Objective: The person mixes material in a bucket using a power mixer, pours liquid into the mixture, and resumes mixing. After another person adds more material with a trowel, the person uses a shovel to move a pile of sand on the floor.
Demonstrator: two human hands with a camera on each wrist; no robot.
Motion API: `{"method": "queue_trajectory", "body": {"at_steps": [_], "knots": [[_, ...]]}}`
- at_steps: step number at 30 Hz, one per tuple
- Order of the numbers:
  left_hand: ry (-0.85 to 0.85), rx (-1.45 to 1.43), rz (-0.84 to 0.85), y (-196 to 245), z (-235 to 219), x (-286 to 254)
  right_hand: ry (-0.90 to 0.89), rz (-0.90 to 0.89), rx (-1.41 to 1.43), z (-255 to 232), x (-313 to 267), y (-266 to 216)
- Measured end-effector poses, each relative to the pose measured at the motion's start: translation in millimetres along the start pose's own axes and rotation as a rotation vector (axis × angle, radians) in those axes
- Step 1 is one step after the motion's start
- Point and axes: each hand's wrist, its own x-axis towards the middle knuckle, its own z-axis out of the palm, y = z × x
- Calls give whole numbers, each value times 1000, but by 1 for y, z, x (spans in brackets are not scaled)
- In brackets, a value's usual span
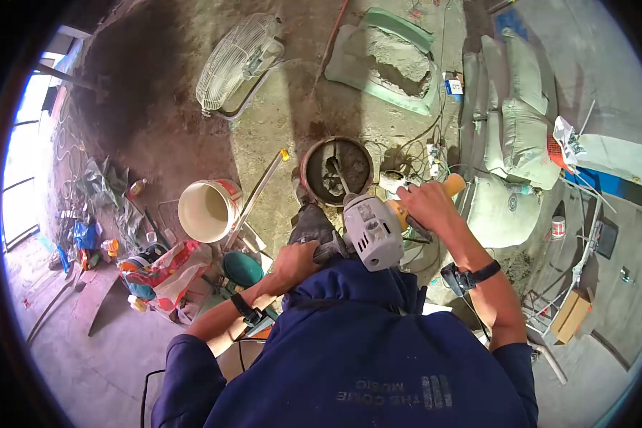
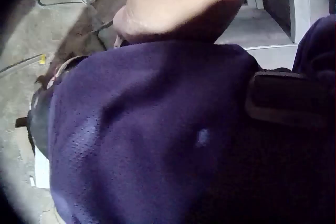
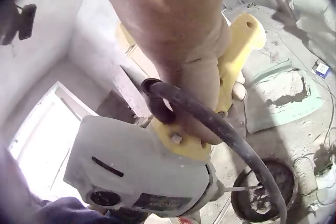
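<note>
A grey-white power mixer (image 1: 374, 232) with a yellow handle (image 3: 239, 50) hangs in front of the person's body. My right hand (image 1: 428, 207) grips that handle, and a thick dark cable (image 3: 210, 124) runs past the wrist. From the mixer a thin rod (image 1: 341, 175) slants down into a round bucket (image 1: 305, 171) of grey wet mix (image 1: 353, 167). Close to the mixer's left side is my left hand (image 1: 296, 262), beside a dark grey piece at the knee; I cannot tell what its fingers hold. Jacket cloth (image 2: 147, 129) fills most of the left wrist view.
A white bucket (image 1: 207, 210) and a yellow-tipped bar (image 1: 260, 185) lie left of the mixing bucket. Ahead stand a floor fan (image 1: 239, 60) and an opened powder bag (image 1: 399, 60). Stacked sacks (image 1: 524, 135) and loose cables (image 1: 414, 143) are at the right. A green bowl (image 1: 242, 269) sits by the left arm.
</note>
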Motion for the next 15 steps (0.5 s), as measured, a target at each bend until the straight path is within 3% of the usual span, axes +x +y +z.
{"method": "queue_trajectory", "body": {"at_steps": [15], "knots": [[4,7,57,8,-10,15,7,70,-27,-1,-8,8]]}}
